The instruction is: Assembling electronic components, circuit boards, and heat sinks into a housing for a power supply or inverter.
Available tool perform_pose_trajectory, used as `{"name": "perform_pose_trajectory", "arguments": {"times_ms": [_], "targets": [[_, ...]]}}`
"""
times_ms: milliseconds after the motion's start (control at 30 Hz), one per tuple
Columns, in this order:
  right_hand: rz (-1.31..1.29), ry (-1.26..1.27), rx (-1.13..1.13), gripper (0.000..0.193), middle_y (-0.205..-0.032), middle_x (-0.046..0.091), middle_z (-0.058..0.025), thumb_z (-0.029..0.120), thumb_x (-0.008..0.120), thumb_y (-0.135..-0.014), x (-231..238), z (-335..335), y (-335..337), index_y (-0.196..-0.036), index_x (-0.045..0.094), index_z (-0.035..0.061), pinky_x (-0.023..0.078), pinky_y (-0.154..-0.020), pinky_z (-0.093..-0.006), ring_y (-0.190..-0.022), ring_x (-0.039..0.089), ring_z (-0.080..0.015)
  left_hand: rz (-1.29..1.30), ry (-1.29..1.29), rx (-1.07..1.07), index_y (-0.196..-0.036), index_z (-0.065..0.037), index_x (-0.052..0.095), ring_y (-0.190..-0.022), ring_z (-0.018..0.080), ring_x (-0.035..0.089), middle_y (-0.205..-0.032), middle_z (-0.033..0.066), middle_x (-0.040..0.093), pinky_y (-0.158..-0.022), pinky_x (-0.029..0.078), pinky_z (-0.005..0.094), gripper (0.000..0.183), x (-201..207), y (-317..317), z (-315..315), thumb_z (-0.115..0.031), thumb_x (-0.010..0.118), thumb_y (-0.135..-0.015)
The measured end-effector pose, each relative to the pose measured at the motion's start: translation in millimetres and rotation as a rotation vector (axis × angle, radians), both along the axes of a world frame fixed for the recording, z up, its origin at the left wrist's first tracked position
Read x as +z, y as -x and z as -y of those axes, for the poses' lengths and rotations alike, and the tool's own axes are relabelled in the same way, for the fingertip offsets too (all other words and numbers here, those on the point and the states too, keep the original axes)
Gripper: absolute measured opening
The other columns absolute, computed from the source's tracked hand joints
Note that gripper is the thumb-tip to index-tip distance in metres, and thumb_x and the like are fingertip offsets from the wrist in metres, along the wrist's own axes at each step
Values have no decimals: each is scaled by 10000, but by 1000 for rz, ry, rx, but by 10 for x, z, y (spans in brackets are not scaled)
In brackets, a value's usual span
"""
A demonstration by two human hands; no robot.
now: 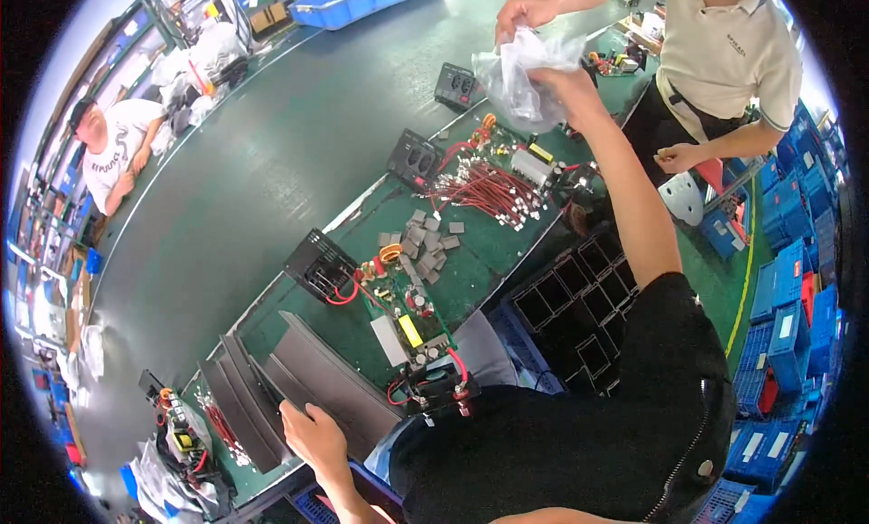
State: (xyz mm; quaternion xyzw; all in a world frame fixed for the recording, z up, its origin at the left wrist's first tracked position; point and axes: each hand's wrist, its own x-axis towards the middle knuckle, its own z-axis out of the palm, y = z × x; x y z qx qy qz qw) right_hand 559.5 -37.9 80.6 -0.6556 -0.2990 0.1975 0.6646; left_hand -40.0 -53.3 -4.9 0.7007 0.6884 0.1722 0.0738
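My right hand [572,91] is closed on a crumpled clear plastic bag [529,80], raised above the far end of the bench. A co-worker's hand [525,15] also has hold of the bag's upper edge. Low in the view, my left hand [312,438] is open, thumb apart from the fingers, beside a grey metal housing [330,366]; whether it touches the metal I cannot tell. To the right of the housing lies a circuit board [407,311] with red wires and a yellow-marked transformer, joined to a black socket panel [322,266].
Grey pads [425,243] lie scattered beyond the board, near a bundle of red wires [493,194]. More socket panels [416,160] stand behind. A black divided crate [579,298] is below the bench edge. Blue bins [787,343] line the right; another person [122,148] sits at left.
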Motion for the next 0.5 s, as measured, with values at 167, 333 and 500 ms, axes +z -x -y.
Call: {"name": "perform_pose_trajectory", "arguments": {"times_ms": [167, 333, 500], "targets": [[-3, -163, -121, 295, -1023, 724, -62, 119, 738, -831, 34, 361, 402, -1079, 733, -41, 506, -814, -306, -881, 665, -161, 0, -25, 39, -1172, 62, 540, -1017, 514, 595, -1132, 303, 612, -871, 448, 558, 337, 56, -79, 17, -184, 589, -946], [4, -193, 61, 247, -1021, 726, -53, 69, 709, -847, 260, 666, 850, -1070, 715, -37, 508, -814, -305, -909, 668, -146, -44, -528, -100, -1234, 31, 553, -1087, 422, 569, -1167, 225, 576, -944, 449, 509, 370, 229, -276, 32, -170, 645, -937], [105, -126, 192, 222, -1016, 729, -42, 81, 705, -859, 498, 689, 1461, -1056, 718, -21, 505, -843, -307, -933, 664, -134, 484, -306, -543, -1046, 15, 659, -881, 255, 615, -978, 139, 642, -816, 492, 356, 159, 610, -566, 169, -85, 636, -925]]}}
